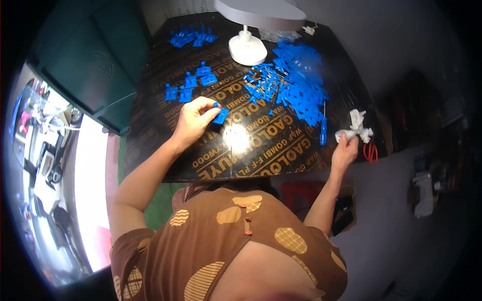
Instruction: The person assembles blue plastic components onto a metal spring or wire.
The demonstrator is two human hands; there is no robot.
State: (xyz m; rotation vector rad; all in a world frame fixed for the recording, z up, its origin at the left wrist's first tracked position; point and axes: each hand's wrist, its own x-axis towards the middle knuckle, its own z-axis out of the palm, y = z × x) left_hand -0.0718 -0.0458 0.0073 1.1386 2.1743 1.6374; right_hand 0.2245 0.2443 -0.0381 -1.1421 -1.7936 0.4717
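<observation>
My left hand point(195, 120) is over the middle left of the dark table, thumb and fingers pinching a small flat blue plastic part point(220, 116) with a knob at its top. At the table's right edge, my right hand point(345, 150) has its fingers closed on a small whitish object point(343, 134), too unclear to name. Crumpled white tissue point(358, 120) lies against it. A screwdriver point(323, 132) with a blue handle rests just left of that hand. Beyond my left hand stand several similar blue parts with knobs point(191, 80).
A big heap of blue plastic pieces point(301, 85) covers the far right of the table point(241, 155). Behind it is a clear plastic bag point(279, 35). A white lamp point(247, 49) stands at the back. More blue parts point(192, 36) sit far left; a red loop point(370, 153) hangs near the right edge.
</observation>
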